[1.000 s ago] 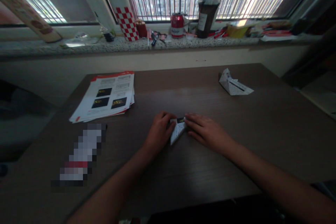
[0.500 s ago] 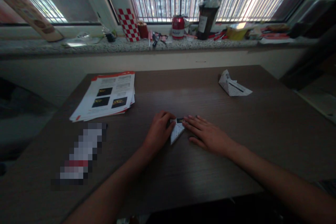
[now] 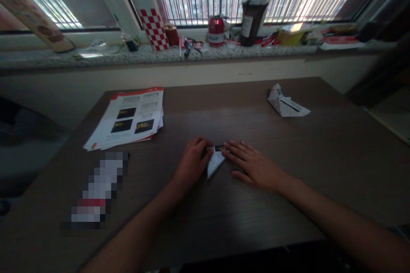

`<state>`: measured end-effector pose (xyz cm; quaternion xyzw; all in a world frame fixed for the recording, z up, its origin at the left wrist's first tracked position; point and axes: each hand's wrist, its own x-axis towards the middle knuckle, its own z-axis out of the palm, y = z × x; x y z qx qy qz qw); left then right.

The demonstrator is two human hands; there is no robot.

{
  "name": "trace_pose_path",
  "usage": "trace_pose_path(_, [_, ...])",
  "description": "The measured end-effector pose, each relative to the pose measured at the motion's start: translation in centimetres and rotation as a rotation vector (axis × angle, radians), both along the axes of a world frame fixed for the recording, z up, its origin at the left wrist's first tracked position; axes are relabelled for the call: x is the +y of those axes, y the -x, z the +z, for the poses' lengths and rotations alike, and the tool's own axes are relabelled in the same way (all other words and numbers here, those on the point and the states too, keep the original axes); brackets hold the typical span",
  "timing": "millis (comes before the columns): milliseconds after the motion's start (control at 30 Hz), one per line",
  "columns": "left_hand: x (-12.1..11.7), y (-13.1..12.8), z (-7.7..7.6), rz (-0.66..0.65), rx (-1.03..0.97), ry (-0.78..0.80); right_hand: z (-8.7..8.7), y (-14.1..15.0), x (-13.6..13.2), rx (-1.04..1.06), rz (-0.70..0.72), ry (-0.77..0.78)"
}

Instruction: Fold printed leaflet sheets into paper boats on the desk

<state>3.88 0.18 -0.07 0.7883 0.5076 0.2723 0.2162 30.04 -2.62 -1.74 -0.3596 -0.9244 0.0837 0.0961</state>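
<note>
A small folded piece of printed paper (image 3: 215,164) lies on the table between my hands, its lower tip pointing towards me. At its left edge, my left hand (image 3: 191,161) is closed, with the thumb and curled fingers gripping the paper. My right hand (image 3: 254,164) lies flat and open, fingers stretched out, the fingertips pressing on the paper's upper right corner. Part of the paper is hidden under the fingers of both hands.
Printed sheets (image 3: 134,113) are stacked at the back left of the brown table (image 3: 205,106). A pixelated oblong thing (image 3: 99,187) lies nearer. Another folded paper (image 3: 286,104) stands at the back right. The windowsill (image 3: 224,53) holds a red can (image 3: 216,30) and a checkered bottle (image 3: 153,25).
My hands keep nearly the same place on the folded paper. The whole view has shifted very slightly.
</note>
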Motion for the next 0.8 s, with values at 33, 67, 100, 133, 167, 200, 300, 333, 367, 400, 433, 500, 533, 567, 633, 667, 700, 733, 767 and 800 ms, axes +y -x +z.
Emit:
trace_pose_path(33, [0.0,0.0,0.0,0.001,0.000,0.002,0.0,0.0,0.0,-0.002,0.004,0.001])
trace_pose_path(67, [-0.1,0.0,0.0,0.001,0.001,0.002,0.0,0.0,0.1,-0.006,0.008,0.004])
trace_pose_path(100, [-0.1,-0.1,0.0,-0.001,0.005,-0.001,0.0,0.0,0.1,-0.012,0.012,0.007])
trace_pose_path(133, [-0.1,-0.1,-0.1,-0.001,0.013,-0.009,0.0,0.0,0.1,-0.017,0.015,0.010])
trace_pose_path(167, [-0.2,-0.1,-0.1,-0.001,0.025,-0.023,0.0,0.0,0.1,-0.021,0.016,0.011])
trace_pose_path(200, [-0.2,-0.2,-0.2,-0.002,0.042,-0.043,0.1,0.0,0.1,-0.022,0.016,0.013])
trace_pose_path(300, [-0.3,-0.2,-0.1,-0.018,0.138,-0.118,0.2,0.0,0.1,-0.012,0.015,0.019])
trace_pose_path(333, [-0.4,-0.2,0.1,-0.032,0.185,-0.144,0.2,0.0,0.1,-0.010,0.013,0.023])
trace_pose_path(367, [-0.5,-0.1,0.4,-0.051,0.233,-0.172,0.2,0.0,0.1,-0.010,0.011,0.026])
trace_pose_path(400, [-0.7,0.0,0.7,-0.076,0.277,-0.199,0.2,0.0,0.1,-0.011,0.011,0.028])
trace_pose_path(433, [-0.9,0.1,1.1,-0.113,0.313,-0.222,0.2,0.0,0.1,-0.011,0.012,0.030])
trace_pose_path(500, [-1.7,0.5,1.7,-0.223,0.361,-0.271,0.3,0.0,0.2,-0.005,0.023,0.035])
trace_pose_path(533, [-2.3,0.7,1.9,-0.282,0.385,-0.286,0.3,0.0,0.2,0.002,0.029,0.037])
trace_pose_path(567, [-2.8,0.9,2.0,-0.359,0.414,-0.289,0.3,0.0,0.2,0.010,0.032,0.040])
trace_pose_path(633, [-4.0,1.3,1.8,-0.422,0.454,-0.283,0.2,0.0,0.2,0.027,0.032,0.039])
trace_pose_path(667, [-4.5,1.5,1.6,-0.437,0.465,-0.278,0.2,0.0,0.2,0.031,0.031,0.036])
trace_pose_path(700, [-4.9,1.7,1.3,-0.441,0.463,-0.276,0.2,0.0,0.2,0.031,0.031,0.031])
trace_pose_path(733, [-5.3,1.8,1.1,-0.434,0.464,-0.265,0.2,0.0,0.2,0.030,0.032,0.025])
trace_pose_path(767, [-5.5,1.9,0.8,-0.425,0.465,-0.250,0.1,-0.1,0.2,0.030,0.031,0.018])
trace_pose_path(800, [-5.7,2.0,0.5,-0.415,0.458,-0.241,0.1,-0.1,0.2,0.030,0.030,0.014])
